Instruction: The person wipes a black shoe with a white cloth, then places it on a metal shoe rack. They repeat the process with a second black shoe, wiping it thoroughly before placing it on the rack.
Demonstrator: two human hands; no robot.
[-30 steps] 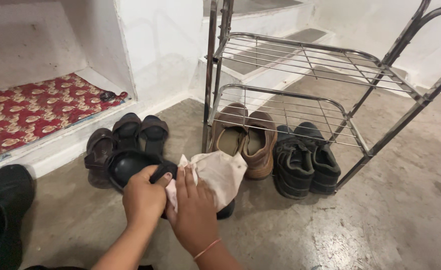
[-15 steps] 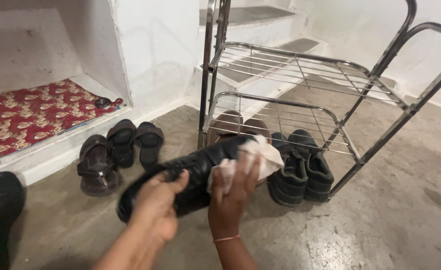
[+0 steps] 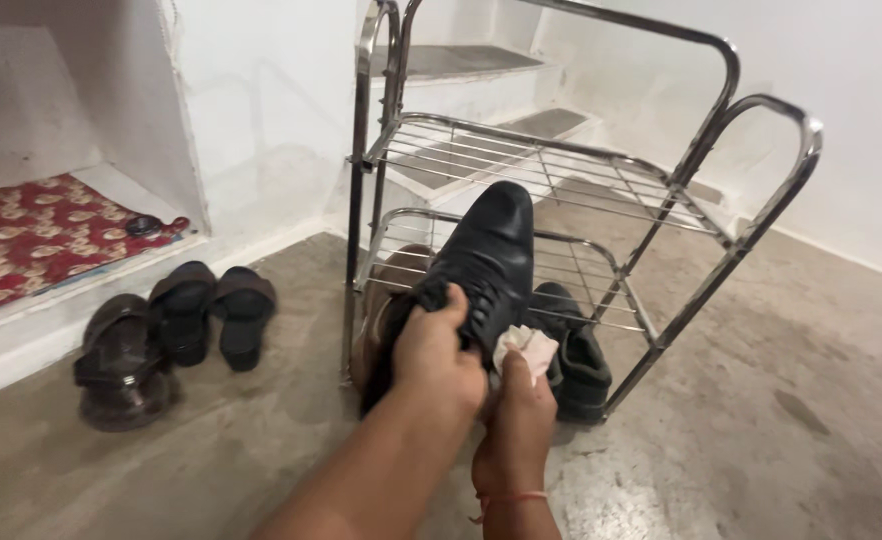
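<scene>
Loosely pinching black shoe (image 3: 486, 255) in left hand (image 3: 439, 355), right hand (image 3: 517, 415) bunching cloth (image 3: 527, 347); could slip onto rack (image 3: 561, 175)

Both forearms entered from the lower centre of the frame and were bare, with no sleeves in view. The left hand (image 3: 439, 350) wore nothing. The right hand (image 3: 517, 420) carried a thin orange-red thread band at the wrist, near the bottom edge. No rings or watch showed.

Left hand (image 3: 439, 352) gripping black shoe (image 3: 481, 262), right hand (image 3: 517, 415) clutching cloth (image 3: 527, 348)
</scene>
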